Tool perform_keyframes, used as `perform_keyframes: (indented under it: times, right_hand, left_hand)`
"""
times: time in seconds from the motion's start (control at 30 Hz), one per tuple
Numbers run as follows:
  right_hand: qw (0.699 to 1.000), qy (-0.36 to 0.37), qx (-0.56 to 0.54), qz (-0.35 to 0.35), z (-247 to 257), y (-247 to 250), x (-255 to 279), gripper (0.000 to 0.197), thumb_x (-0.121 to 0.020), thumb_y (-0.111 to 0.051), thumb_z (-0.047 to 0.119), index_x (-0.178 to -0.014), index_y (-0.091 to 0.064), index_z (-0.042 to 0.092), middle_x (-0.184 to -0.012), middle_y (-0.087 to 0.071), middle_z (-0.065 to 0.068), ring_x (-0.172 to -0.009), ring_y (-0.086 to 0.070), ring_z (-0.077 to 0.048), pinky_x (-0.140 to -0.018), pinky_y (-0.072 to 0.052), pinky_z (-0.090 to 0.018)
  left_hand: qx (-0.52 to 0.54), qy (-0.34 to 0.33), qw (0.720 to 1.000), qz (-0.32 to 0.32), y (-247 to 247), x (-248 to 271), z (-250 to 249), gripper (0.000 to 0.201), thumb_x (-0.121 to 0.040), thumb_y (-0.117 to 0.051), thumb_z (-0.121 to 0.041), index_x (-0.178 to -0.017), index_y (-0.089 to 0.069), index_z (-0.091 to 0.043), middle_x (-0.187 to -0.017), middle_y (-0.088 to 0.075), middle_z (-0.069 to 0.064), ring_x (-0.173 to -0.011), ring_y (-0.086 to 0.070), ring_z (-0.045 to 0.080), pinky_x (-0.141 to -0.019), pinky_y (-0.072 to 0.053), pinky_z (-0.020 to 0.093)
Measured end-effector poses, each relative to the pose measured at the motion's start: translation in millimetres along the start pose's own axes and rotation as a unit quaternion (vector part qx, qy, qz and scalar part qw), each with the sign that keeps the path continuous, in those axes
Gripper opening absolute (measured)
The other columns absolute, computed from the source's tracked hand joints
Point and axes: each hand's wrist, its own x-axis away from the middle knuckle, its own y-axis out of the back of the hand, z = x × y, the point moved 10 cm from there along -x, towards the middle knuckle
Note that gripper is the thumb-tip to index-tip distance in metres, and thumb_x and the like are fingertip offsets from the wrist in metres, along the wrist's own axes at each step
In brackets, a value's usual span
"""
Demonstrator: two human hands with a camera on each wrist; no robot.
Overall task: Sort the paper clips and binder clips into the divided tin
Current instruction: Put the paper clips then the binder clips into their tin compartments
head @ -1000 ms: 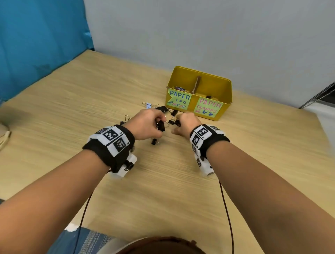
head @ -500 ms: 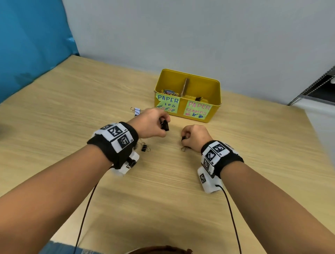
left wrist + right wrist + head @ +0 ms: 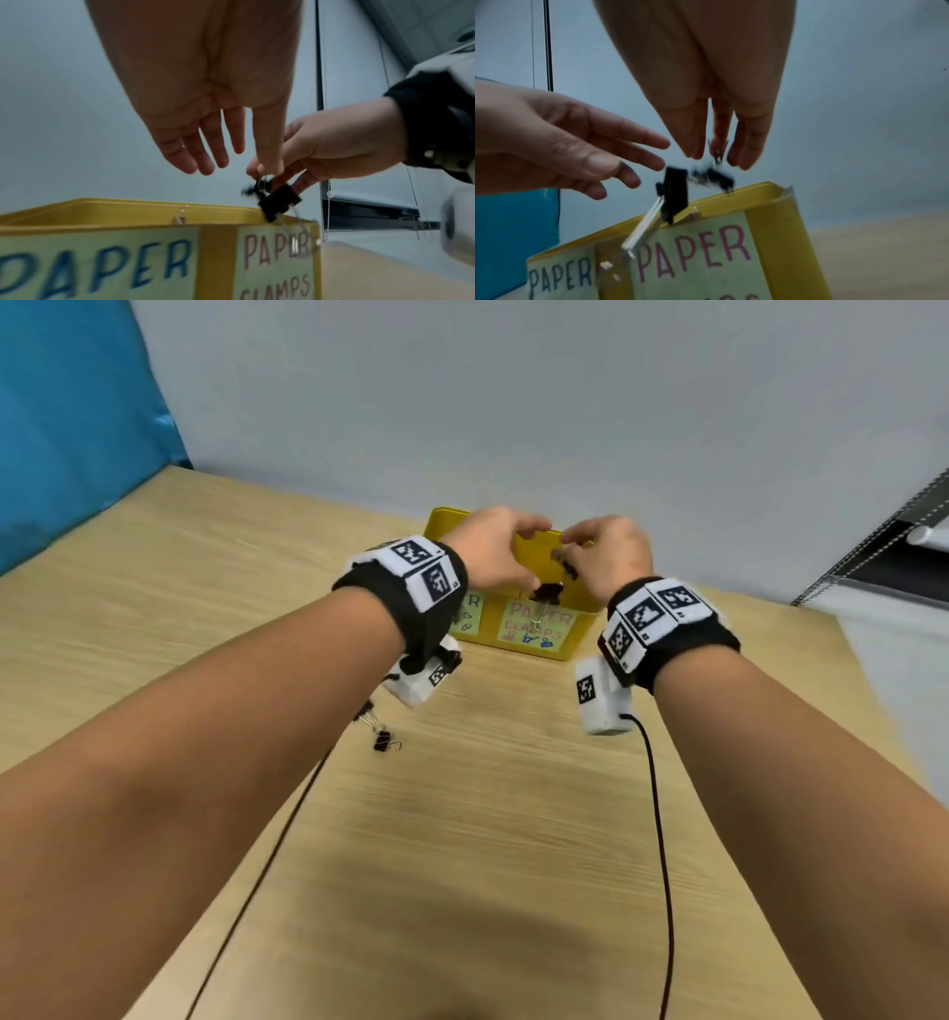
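The yellow divided tin [image 3: 585,629] stands at the table's far side. Both hands hover over its right half, above the "PAPER CLAMPS" label [image 3: 534,624]. My left hand [image 3: 493,552] has straight, spread fingers [image 3: 205,162] and holds nothing. My right hand [image 3: 601,552] points its fingers [image 3: 746,152] down, slightly apart. A large black binder clip [image 3: 676,190] hangs blurred in the air at the tin's front rim. Smaller black clips [image 3: 713,176] blur just under my right fingertips. Two more binder clips [image 3: 382,742] lie on the table under my left wrist.
The tin's left half carries a label starting "PAPER" [image 3: 97,263]. A grey wall rises close behind the tin. A blue panel [image 3: 77,428] borders the table on the left, and a dark shelf [image 3: 898,557] stands at the right. Camera cables [image 3: 662,839] trail over the near table.
Both hands have risen from the table and moved forward over the tin's right half. They gripped binder clips before; now the fingers are straight and the clips are in the air.
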Motion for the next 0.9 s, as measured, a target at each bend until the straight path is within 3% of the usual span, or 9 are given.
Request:
perform_keyframes:
  times: [0.07, 0.13, 0.23, 0.33, 0.4, 0.47, 0.53, 0.67, 0.9]
  right_hand:
    - [1.0, -0.008, 0.021, 0.021, -3, -13, 1, 0.027, -0.09, -0.052, 0.013, -0.106, -0.072, 0.02, -0.123, -0.066, -0.007, -0.118, -0.057, -0.024, -0.101, -0.043, -0.029]
    - [0.999, 0.009, 0.052, 0.002, 6, -19, 10, 0.032, -0.09, -0.046, 0.009, -0.1, -0.073, 0.025, -0.124, -0.064, -0.005, -0.12, -0.052, -0.028, -0.102, -0.043, -0.036]
    - [0.982, 0.156, 0.108, -0.002, 55, -39, 46, 0.027, -0.091, -0.046, 0.013, -0.104, -0.07, 0.018, -0.125, -0.058, -0.005, -0.119, -0.045, -0.028, -0.099, -0.038, -0.036]
    - [0.956, 0.255, 0.085, 0.12, 94, -92, 87, 0.025, -0.091, -0.048, 0.011, -0.107, -0.067, 0.012, -0.116, -0.057, -0.008, -0.111, -0.053, -0.025, -0.092, -0.047, -0.035]
    - [0.941, 0.24, 0.114, 0.21, 95, -131, 100, 0.03, -0.089, -0.053, 0.013, -0.117, -0.062, 0.016, -0.119, -0.054, -0.009, -0.111, -0.055, -0.027, -0.092, -0.049, -0.036]
    - [0.923, 0.21, 0.156, 0.28, 88, -161, 112, 0.049, -0.085, -0.061, 0.022, -0.133, -0.05, 0.025, -0.127, -0.048, -0.01, -0.118, -0.05, -0.029, -0.097, -0.048, -0.039]
    - [0.908, 0.21, 0.186, 0.31, 85, -177, 122, 0.064, -0.081, -0.065, 0.035, -0.14, -0.039, 0.031, -0.135, -0.041, -0.01, -0.124, -0.044, -0.029, -0.1, -0.046, -0.042]
    - [0.904, 0.224, 0.193, 0.308, 80, -189, 135, 0.078, -0.072, -0.07, 0.048, -0.14, -0.037, 0.031, -0.137, -0.036, -0.009, -0.126, -0.038, -0.03, -0.101, -0.044, -0.045]
    - [0.944, 0.159, 0.065, 0.282, 55, -174, 136, 0.077, -0.063, -0.073, 0.058, -0.124, -0.044, 0.022, -0.125, -0.043, -0.004, -0.117, -0.045, -0.023, -0.097, -0.045, -0.038]
  left_hand:
    - [-0.01, 0.011, 0.999, -0.032, 9, 10, 16, 0.059, -0.08, -0.07, -0.022, -0.134, -0.046, -0.023, -0.135, -0.052, 0.001, -0.122, -0.05, 0.018, -0.098, -0.039, 0.026]
    - [0.016, 0.044, 0.997, -0.064, 21, 29, 48, 0.042, -0.082, -0.067, -0.018, -0.122, -0.056, -0.021, -0.123, -0.056, 0.0, -0.112, -0.052, 0.016, -0.094, -0.041, 0.027]
    - [0.003, 0.112, 0.991, -0.072, 30, 69, 109, 0.027, -0.082, -0.065, -0.015, -0.108, -0.06, -0.024, -0.108, -0.053, 0.0, -0.101, -0.052, 0.017, -0.09, -0.046, 0.031]
    - [-0.075, 0.215, 0.973, 0.033, 11, 111, 165, 0.059, -0.077, -0.07, -0.033, -0.13, -0.046, -0.03, -0.134, -0.04, 0.009, -0.126, -0.039, 0.027, -0.103, -0.039, 0.041]
    - [-0.124, 0.284, 0.943, 0.119, -6, 138, 192, 0.088, -0.068, -0.074, -0.047, -0.142, -0.027, -0.035, -0.145, -0.027, 0.01, -0.135, -0.028, 0.031, -0.107, -0.035, 0.051]
    - [-0.146, 0.326, 0.922, 0.151, -15, 157, 206, 0.104, -0.061, -0.075, -0.056, -0.145, -0.019, -0.034, -0.147, -0.023, 0.012, -0.135, -0.028, 0.034, -0.105, -0.037, 0.052]
    - [-0.133, 0.324, 0.927, 0.134, -23, 164, 205, 0.102, -0.061, -0.077, -0.053, -0.144, -0.022, -0.032, -0.144, -0.028, 0.015, -0.134, -0.029, 0.035, -0.103, -0.038, 0.05]
    - [-0.082, 0.264, 0.957, 0.085, -39, 157, 185, 0.086, -0.069, -0.077, -0.037, -0.141, -0.031, -0.029, -0.136, -0.036, 0.016, -0.13, -0.033, 0.032, -0.105, -0.039, 0.047]
    - [-0.106, 0.189, 0.972, 0.091, -59, 139, 159, 0.05, -0.081, -0.065, -0.029, -0.129, -0.049, -0.027, -0.127, -0.042, 0.014, -0.124, -0.039, 0.033, -0.104, -0.039, 0.043]
